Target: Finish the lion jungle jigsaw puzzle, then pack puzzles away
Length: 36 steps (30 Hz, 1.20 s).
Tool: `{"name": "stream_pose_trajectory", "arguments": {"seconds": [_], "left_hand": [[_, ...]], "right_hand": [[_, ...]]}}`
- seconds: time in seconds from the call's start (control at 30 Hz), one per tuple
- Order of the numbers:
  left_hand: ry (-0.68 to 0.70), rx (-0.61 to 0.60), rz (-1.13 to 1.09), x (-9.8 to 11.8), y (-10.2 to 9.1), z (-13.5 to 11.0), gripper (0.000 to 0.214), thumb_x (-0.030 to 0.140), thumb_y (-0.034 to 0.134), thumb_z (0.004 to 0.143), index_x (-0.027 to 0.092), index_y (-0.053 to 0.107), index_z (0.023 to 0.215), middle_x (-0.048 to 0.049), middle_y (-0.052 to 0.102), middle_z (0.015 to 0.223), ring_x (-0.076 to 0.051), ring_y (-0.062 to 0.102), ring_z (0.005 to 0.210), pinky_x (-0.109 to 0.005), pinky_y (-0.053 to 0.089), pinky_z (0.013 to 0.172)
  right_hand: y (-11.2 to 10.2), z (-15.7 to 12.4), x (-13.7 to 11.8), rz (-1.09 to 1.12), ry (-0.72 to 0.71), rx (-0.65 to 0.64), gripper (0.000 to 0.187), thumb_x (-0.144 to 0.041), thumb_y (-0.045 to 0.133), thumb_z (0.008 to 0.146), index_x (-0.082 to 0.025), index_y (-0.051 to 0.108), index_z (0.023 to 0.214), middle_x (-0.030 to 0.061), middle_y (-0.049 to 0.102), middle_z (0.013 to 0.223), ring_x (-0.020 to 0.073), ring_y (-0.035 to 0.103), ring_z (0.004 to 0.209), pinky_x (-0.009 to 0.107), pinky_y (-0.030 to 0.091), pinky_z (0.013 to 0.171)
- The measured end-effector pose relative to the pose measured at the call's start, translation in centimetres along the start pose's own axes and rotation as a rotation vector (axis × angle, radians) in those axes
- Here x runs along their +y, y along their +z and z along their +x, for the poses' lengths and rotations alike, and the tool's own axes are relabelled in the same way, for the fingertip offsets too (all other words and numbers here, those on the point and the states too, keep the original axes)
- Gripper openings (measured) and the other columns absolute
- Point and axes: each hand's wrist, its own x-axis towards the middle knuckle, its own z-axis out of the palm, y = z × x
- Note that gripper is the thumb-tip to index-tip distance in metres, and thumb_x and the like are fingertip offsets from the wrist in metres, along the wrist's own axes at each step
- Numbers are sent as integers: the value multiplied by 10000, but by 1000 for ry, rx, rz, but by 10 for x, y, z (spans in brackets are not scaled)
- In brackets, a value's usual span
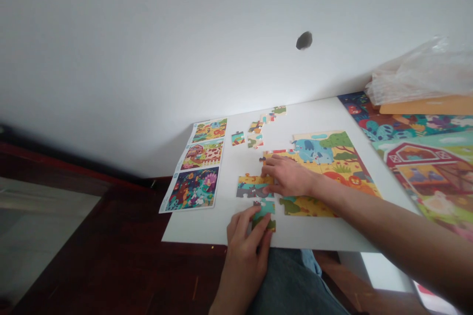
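Observation:
My left hand point(246, 241) is at the table's near edge, its fingers gripping a teal and green puzzle piece point(265, 205). Just above, joined yellow and grey pieces point(247, 188) show part of a grey animal. My right hand point(288, 174) reaches in from the right, thumb and fingers closed over the right end of those grey pieces; its fingers hide part of them. Under and beside my right arm lies a larger joined puzzle section point(338, 157) with blue elephants, a lion and a tree. A strip with red along its top point(281, 152) meets its left side.
Several loose puzzle pieces point(255, 141) lie toward the wall on the white table point(199, 229). A sheet with three reference pictures point(195, 167) sits at left. On the right are a farm puzzle point(436, 172), a dark puzzle point(384, 125), cardboard point(424, 106) and a clear plastic bag point(417, 76).

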Motion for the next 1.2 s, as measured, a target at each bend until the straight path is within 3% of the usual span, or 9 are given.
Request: {"name": "stream_pose_trajectory", "arguments": {"seconds": [0.23, 0.5, 1.0, 1.2], "left_hand": [[4, -8, -5, -2, 0, 0, 304, 160, 584, 899, 246, 665, 1179, -109, 592, 1243, -258, 550, 1109, -427, 511, 917], [4, -11, 10, -1, 1, 0, 295, 164, 586, 899, 239, 665, 1173, -109, 590, 1248, -252, 557, 1101, -421, 504, 914], [1, 5, 42, -3, 4, -1, 288, 177, 572, 910, 230, 665, 1177, -109, 588, 1279, -251, 554, 1109, -425, 487, 925], [12, -67, 84, -4, 2, -1, 305, 197, 556, 920, 223, 639, 1213, -102, 609, 1322, -256, 546, 1042, -445, 489, 897]], "right_hand": [[-6, -4, 0, -20, -74, -39, 475, -472, 759, 735, -146, 667, 1068, 120, 601, 1029, 274, 548, 968, 415, 435, 866], [-13, -4, -2, -32, -136, -96, 332, -369, 679, 777, -149, 710, 1024, 115, 596, 1003, 242, 566, 886, 379, 452, 831], [-13, -6, 0, 43, -165, -88, 315, -359, 649, 845, -252, 731, 1129, 93, 554, 972, 232, 517, 909, 390, 405, 861], [-9, -7, -2, 33, -158, -68, 339, -346, 655, 840, -254, 715, 1161, 91, 565, 980, 228, 524, 899, 382, 408, 850]]}}
